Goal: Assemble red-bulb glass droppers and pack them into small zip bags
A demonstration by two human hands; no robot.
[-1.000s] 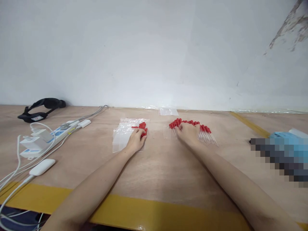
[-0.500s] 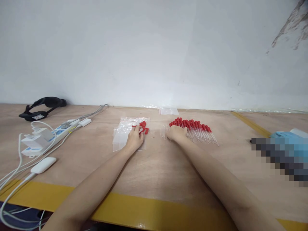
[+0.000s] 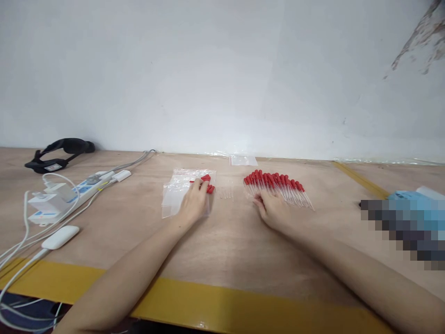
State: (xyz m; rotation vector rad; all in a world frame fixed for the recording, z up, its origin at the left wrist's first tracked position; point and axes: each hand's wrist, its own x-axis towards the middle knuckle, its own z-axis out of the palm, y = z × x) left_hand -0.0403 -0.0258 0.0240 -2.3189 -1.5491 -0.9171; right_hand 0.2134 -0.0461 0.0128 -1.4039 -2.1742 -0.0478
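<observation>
My left hand (image 3: 194,200) rests over the clear zip bags (image 3: 171,197), its fingers bent and pressed together on the small red rubber bulbs (image 3: 210,189) lying there. Just in front of the row of glass droppers with red bulbs (image 3: 274,180) is my right hand (image 3: 273,208). Its fingers are curled in against the thumb near the lower ends of the left droppers; what they hold, if anything, is hidden. Between the hands lie several thin clear glass tubes (image 3: 225,190) side by side.
Against the wall lies another small clear bag (image 3: 244,160). A power strip (image 3: 85,188) with white chargers and cables takes up the left side, with a black headset strap (image 3: 60,153) behind it. At right are a light blue packet (image 3: 413,204) and a pixelated area.
My right hand has moved back toward me and to the right, away from the glass tubes, uncovering the left end of the dropper row. My left hand stays at the red bulbs.
</observation>
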